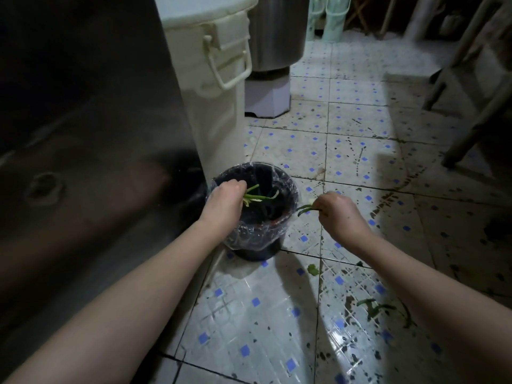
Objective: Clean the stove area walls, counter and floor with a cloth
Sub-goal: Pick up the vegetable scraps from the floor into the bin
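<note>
L hand (225,199) grips green stalks (261,196) over black plastic-lined bin (250,236); R hand (336,210) pinches green scrap (304,208); blue-dotted white tile floor (346,151) dirt-speckled

the floor (360,151) is pale tile with small blue squares. dark specks and green scraps (374,307) lie scattered on it.
</note>
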Motion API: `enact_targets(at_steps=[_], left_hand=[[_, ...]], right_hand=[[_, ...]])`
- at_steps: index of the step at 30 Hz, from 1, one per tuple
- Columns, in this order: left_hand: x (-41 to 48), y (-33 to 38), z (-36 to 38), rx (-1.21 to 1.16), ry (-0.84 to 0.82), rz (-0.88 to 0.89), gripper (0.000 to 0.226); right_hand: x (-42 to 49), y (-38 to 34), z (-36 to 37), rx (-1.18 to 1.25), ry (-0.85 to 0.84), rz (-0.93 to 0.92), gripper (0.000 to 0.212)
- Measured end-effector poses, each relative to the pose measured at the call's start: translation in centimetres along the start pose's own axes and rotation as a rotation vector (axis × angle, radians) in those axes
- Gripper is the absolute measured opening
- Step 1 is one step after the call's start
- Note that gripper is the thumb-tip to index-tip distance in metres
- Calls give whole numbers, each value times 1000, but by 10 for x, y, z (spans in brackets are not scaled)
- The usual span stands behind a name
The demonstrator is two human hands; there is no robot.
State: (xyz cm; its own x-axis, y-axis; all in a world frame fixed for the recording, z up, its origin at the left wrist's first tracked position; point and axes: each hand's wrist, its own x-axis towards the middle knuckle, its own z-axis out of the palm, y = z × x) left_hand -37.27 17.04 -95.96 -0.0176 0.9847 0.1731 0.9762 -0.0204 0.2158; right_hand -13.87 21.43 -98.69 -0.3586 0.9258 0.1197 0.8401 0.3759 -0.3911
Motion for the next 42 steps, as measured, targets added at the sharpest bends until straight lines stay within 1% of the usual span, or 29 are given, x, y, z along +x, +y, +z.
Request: enact_targets(at_steps=[4, 9, 13, 18, 20, 22, 24, 27, 31, 34, 37, 39, 42], left_hand=[[2, -10, 1, 125, 12, -3, 14], [6, -17, 1, 154, 39, -9, 18], [6, -17, 6, 148, 10, -11, 16], [8, -12, 10, 166, -38, -7, 14], [8, -9, 12, 218, -69, -2, 19], [7, -9, 15, 261, -117, -6, 35], [4, -11, 17, 282, -161, -11, 46], [1, -17, 16, 260, -172, -39, 51], [-2, -22, 13, 287, -142, -40, 45], [-1, -23, 10, 281, -70, -46, 31], [1, -21, 9, 259, -54, -37, 16], [1, -21, 10, 266, -65, -34, 16], [1, -21, 13, 303, -71, -26, 26]], right_hand=[[19, -14, 7, -2, 50, -20, 30], [36, -24, 3, 33, 127, -21, 28], [48, -31, -4, 47, 175, 11, 27], [54, -48, -5, 81, 145, -22, 23], [55, -53, -1, 100, 120, -31, 21], [55, -58, 4, 109, 88, -25, 22], [54, -60, 9, 110, 60, -31, 27], [50, -65, 14, 99, 37, -57, 30], [52, -69, 19, 96, 19, -55, 29], [53, -70, 20, 105, 18, -42, 28], [53, -70, 22, 107, 1, -36, 28], [52, -70, 24, 106, -13, -37, 28], [52, -68, 25, 110, -10, -41, 28]])
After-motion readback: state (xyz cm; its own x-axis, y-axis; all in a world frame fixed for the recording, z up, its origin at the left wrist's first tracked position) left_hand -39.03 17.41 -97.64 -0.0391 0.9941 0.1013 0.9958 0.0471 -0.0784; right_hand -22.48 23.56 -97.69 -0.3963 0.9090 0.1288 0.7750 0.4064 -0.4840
